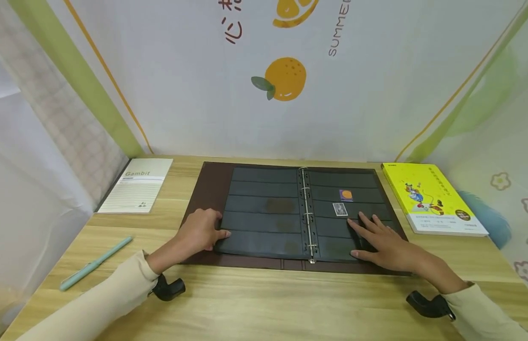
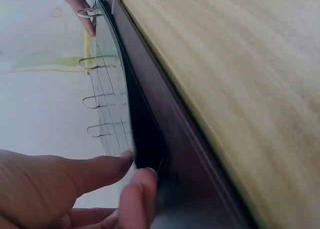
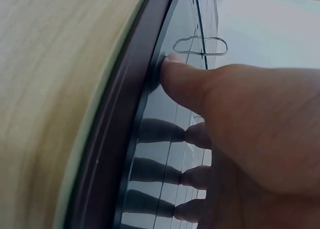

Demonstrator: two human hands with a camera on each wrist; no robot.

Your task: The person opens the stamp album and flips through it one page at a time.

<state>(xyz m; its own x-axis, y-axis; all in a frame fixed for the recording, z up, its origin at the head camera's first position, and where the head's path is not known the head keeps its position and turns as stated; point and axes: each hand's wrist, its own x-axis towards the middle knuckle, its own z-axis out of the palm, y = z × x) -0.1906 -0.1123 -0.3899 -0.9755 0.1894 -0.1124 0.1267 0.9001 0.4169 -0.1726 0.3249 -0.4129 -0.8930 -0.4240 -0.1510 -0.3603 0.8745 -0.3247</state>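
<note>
A brown ring-bound stamp album (image 1: 210, 189) lies spread on the table, with black strip-pocket pages on both sides of its metal rings (image 1: 307, 218). Between thumb and fingers, my left hand (image 1: 199, 230) pinches the outer edge of the left page (image 1: 264, 222); the left wrist view shows that edge lifted off the cover. Fingers spread, my right hand (image 1: 385, 244) rests on the lower part of the right page (image 1: 332, 246). Just above its fingertips are a grey-white stamp (image 1: 340, 210) and a purple stamp with an orange disc (image 1: 346, 195).
Left of the album lie a white Gambit notepad (image 1: 138, 187) and a light teal pen (image 1: 96, 263). A yellow book (image 1: 432, 196) sits close to the album's right side, with something blue and fluffy (image 1: 485, 218) behind it. A printed white cloth (image 1: 195, 94) hangs along the table's back edge.
</note>
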